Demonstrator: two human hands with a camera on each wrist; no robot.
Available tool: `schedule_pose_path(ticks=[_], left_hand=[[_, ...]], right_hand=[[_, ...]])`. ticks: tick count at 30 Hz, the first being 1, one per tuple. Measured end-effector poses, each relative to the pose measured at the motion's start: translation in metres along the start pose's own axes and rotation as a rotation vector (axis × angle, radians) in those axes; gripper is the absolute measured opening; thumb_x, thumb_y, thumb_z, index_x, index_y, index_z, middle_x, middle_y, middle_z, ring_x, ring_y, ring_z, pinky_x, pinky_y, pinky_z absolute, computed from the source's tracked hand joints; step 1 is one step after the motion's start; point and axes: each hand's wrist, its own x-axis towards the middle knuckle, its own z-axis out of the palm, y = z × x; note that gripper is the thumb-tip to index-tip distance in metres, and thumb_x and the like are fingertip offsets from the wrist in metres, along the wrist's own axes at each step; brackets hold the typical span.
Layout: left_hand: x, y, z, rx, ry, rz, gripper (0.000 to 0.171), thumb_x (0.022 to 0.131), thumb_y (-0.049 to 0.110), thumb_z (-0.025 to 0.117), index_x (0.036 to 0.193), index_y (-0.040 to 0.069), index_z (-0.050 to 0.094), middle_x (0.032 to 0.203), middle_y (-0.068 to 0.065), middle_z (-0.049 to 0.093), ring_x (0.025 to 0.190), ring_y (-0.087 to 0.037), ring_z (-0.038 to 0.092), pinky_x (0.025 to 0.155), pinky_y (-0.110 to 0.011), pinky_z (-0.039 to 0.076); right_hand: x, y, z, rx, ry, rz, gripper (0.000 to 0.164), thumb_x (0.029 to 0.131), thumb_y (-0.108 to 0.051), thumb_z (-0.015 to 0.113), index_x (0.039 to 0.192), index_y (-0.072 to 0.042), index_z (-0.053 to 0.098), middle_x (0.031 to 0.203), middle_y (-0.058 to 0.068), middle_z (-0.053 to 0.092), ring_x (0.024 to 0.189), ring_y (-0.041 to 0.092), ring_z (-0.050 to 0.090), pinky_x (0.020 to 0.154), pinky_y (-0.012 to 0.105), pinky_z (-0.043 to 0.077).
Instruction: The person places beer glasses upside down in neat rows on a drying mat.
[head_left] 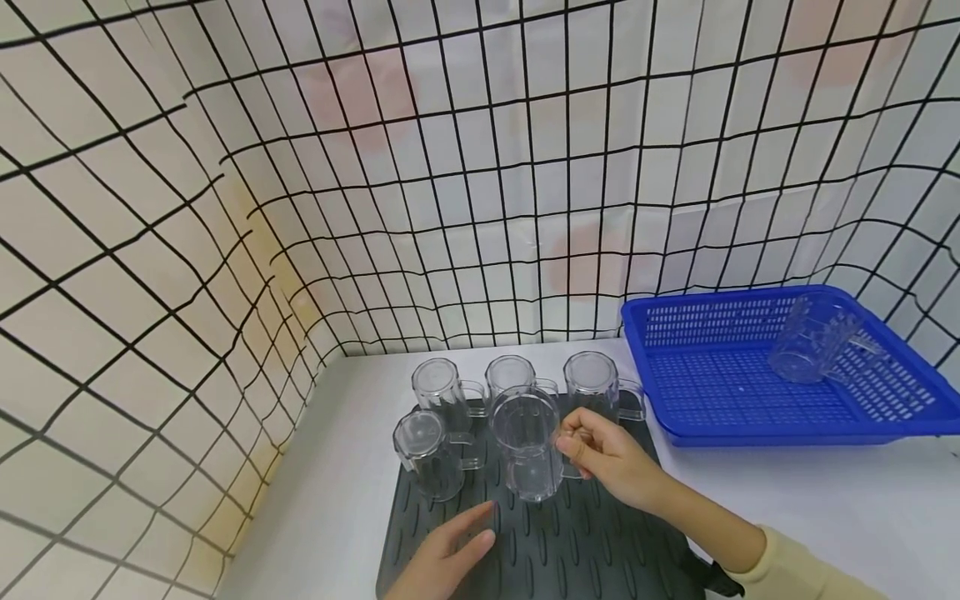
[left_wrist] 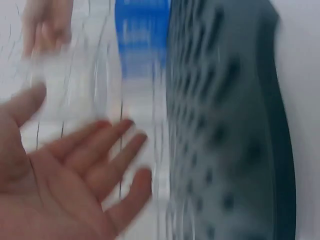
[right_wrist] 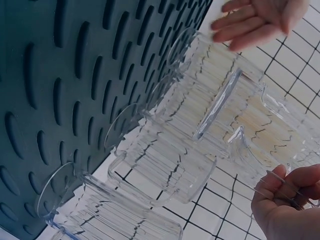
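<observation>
My right hand (head_left: 611,460) pinches the handle of a clear glass mug (head_left: 531,446), which is held over the dark ribbed mat (head_left: 517,550). In the right wrist view, the thumb and fingers (right_wrist: 287,192) close on that handle. My left hand (head_left: 448,554) is below and left of the held mug, apart from it, fingers extended. The left wrist view is blurred and shows the left palm (left_wrist: 65,185) with nothing in it. Several glass mugs stand bottom up on the mat, among them a front-left mug (head_left: 431,458) and a back-right mug (head_left: 592,379).
A blue plastic basket (head_left: 720,429) stands at the right, with glassware (head_left: 802,342) lying in it; overlap hides how many pieces. Black wire grid (head_left: 480,192) rises behind and at the sides. White tabletop (head_left: 322,467) surrounds the mat.
</observation>
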Motion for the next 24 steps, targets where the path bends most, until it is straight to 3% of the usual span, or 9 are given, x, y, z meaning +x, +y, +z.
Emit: schedule_pose_path(ticks=[4,8,13,19,24], left_hand=[[0.022,0.007,0.019,-0.225,0.031,-0.046,0.067,0.105,0.047,0.035,0.139,-0.01,0.044,0.133,-0.024,0.056,0.124,-0.041,0.052,0.1,-0.06,0.039],[0.036,0.011,0.028,-0.394,-0.009,-0.115,0.084,0.102,0.06,0.021,0.136,-0.012,0.046,0.125,-0.021,0.062,0.119,-0.035,0.058,0.102,-0.059,0.039],[0.042,0.01,0.032,-0.484,-0.045,-0.124,0.089,0.099,0.066,0.017,0.134,-0.009,0.05,0.123,-0.02,0.064,0.117,-0.031,0.059,0.101,-0.055,0.04],[0.046,0.01,0.027,-0.542,-0.067,-0.128,0.095,0.094,0.074,0.022,0.132,-0.008,0.054,0.123,-0.018,0.064,0.116,-0.03,0.061,0.093,-0.042,0.048],[0.047,0.012,0.021,-0.612,-0.122,-0.127,0.094,0.094,0.073,0.023,0.135,-0.006,0.052,0.126,-0.019,0.063,0.118,-0.029,0.059,0.093,-0.038,0.049]], right_hand=[[-0.003,0.001,0.0,0.004,0.001,0.007,0.005,0.101,-0.003,0.048,0.097,-0.002,0.05,0.074,-0.003,0.045,0.054,0.015,0.045,0.05,0.03,0.044],[-0.007,0.001,0.0,-0.002,0.008,0.005,0.005,0.101,-0.004,0.049,0.097,-0.002,0.05,0.072,-0.005,0.045,0.054,0.015,0.045,0.047,0.029,0.042],[-0.011,0.001,0.002,0.002,0.006,-0.005,0.004,0.101,-0.003,0.049,0.098,-0.002,0.05,0.07,-0.005,0.045,0.052,0.017,0.044,0.044,0.027,0.04],[-0.017,0.001,0.002,0.023,-0.014,-0.018,0.005,0.1,-0.003,0.052,0.1,0.002,0.05,0.068,0.005,0.047,0.055,0.016,0.047,0.045,0.027,0.043],[-0.02,0.001,0.0,0.008,-0.069,-0.037,0.004,0.099,-0.004,0.055,0.1,-0.001,0.052,0.075,0.002,0.052,0.066,0.013,0.052,0.057,0.029,0.047]])
